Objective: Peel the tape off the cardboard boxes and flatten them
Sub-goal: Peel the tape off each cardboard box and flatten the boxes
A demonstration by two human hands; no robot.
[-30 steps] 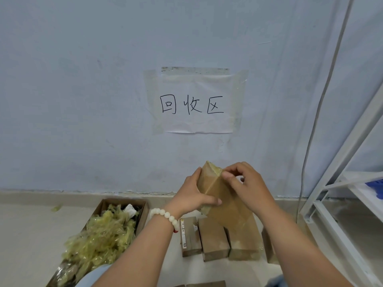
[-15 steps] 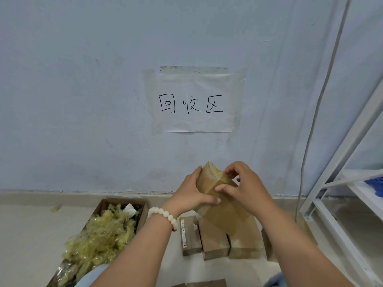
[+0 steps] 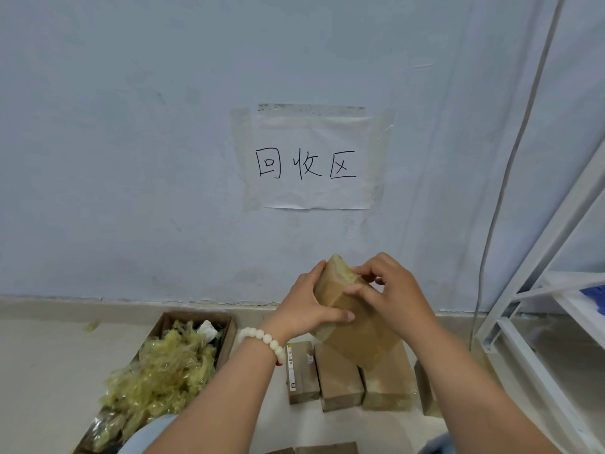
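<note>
While it tilts in the air before the pale wall, the small brown tape-wrapped cardboard box is gripped round its left side by the left hand, and the right hand pinches its taped upper end. Below, similar brown boxes line the floor beside an open carton of crumpled yellowish tape.

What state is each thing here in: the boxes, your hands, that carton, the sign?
held box: taped, unflattened, tilted.
left hand: grips the held box's side.
right hand: fingers curled on its top end.
floor boxes: closed, unflattened, side by side.
carton: open, heaped with crumpled tape.
sign: taped to the wall.
</note>
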